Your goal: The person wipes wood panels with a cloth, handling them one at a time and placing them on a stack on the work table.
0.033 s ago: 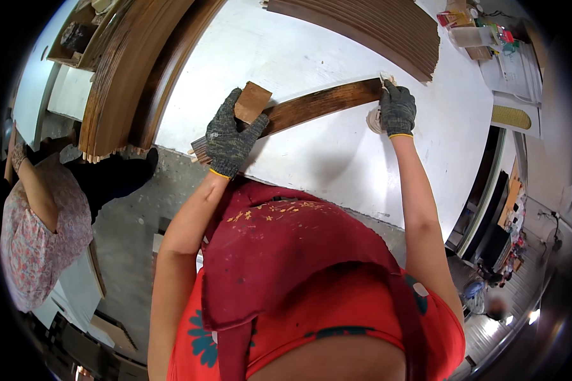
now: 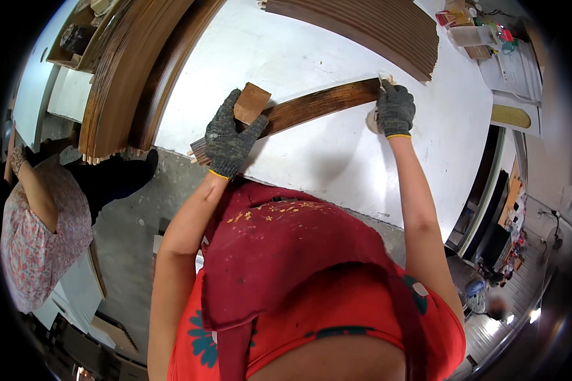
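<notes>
A long dark brown wooden strip (image 2: 324, 105) with visible grain lies slantwise across the white table. My left hand (image 2: 229, 141), in a dark grey knitted glove, lies over its near left end. Between that hand's thumb and forefinger is a flat, brown square pad (image 2: 252, 103), which could be sandpaper. My right hand (image 2: 396, 108), gloved alike, is closed at the strip's far right end, with a whitish cloth (image 2: 386, 77) poking out past the fingertips. Partly hidden under the right hand is a round beige thing (image 2: 372, 120). The palms and the undersides of both hands are hidden.
Ribbed brown strips (image 2: 362, 28) lie side by side at the table's (image 2: 286, 159) far edge. Stacked long boards (image 2: 130, 70) stand at the left. A bottle (image 2: 473, 36) and small boxes are at the far right. Another person (image 2: 47, 222) is at the left.
My right hand has shifted very slightly left at the end of the strip. My left hand and the brown square pad are almost unmoved.
</notes>
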Action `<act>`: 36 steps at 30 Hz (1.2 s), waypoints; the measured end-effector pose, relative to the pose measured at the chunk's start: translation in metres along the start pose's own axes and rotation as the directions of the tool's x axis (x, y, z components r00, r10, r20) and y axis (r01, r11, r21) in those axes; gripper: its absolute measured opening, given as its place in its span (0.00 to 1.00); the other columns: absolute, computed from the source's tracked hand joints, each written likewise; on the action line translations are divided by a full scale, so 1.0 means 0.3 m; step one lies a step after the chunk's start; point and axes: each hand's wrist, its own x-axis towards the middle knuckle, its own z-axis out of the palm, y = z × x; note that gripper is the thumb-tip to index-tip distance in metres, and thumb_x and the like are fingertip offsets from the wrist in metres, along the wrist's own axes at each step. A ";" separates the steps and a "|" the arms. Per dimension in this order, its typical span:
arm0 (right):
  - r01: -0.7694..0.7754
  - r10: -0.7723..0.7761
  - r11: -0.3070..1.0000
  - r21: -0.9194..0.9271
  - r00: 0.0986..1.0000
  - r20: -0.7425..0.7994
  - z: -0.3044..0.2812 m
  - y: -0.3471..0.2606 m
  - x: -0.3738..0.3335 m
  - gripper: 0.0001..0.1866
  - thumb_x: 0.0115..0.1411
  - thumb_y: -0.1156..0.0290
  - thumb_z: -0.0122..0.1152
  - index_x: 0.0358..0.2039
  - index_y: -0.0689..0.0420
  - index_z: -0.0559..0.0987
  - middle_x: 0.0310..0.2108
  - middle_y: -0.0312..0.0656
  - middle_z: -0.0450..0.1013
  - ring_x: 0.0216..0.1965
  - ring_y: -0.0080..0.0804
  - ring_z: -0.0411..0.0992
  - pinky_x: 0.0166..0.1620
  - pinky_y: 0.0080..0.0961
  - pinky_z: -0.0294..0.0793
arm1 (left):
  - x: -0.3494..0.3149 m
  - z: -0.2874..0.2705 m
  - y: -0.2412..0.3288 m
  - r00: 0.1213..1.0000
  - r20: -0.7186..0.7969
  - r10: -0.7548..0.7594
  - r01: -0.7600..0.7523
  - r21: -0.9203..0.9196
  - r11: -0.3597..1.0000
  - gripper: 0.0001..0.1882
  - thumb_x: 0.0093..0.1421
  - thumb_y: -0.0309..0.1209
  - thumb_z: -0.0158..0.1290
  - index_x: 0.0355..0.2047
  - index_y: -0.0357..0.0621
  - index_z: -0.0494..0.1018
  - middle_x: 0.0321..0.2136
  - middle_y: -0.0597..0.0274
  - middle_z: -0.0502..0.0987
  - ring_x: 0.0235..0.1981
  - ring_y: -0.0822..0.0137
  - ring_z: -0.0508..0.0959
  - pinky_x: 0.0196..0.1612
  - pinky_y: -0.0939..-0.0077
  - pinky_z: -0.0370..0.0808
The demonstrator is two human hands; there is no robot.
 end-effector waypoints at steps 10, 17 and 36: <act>0.349 -0.412 0.892 0.287 0.889 0.201 -0.236 -0.370 -0.206 0.38 0.33 0.73 0.61 0.53 0.54 0.71 0.50 0.49 0.66 0.43 0.43 0.70 0.47 0.39 0.69 | -0.001 0.005 -0.021 1.000 -0.021 0.022 -0.022 0.022 1.000 0.38 0.47 0.41 0.66 0.53 0.35 0.66 0.42 0.46 0.77 0.43 0.55 0.78 0.46 0.66 0.75; 0.484 -0.533 0.818 0.312 0.841 0.092 -0.234 -0.421 -0.193 0.39 0.39 0.79 0.57 0.57 0.56 0.65 0.50 0.49 0.65 0.46 0.45 0.67 0.49 0.39 0.67 | 0.005 0.008 -0.006 1.000 0.004 -0.014 0.014 -0.045 0.999 0.38 0.46 0.42 0.66 0.53 0.35 0.66 0.43 0.45 0.76 0.42 0.56 0.78 0.45 0.67 0.75; 0.517 -0.542 0.827 0.218 0.838 0.066 -0.228 -0.373 -0.126 0.33 0.43 0.78 0.57 0.54 0.54 0.69 0.46 0.48 0.70 0.40 0.46 0.71 0.41 0.39 0.71 | -0.003 0.009 -0.031 1.000 -0.020 0.024 -0.025 -0.053 0.998 0.39 0.44 0.43 0.67 0.53 0.35 0.66 0.42 0.45 0.77 0.41 0.56 0.79 0.44 0.67 0.76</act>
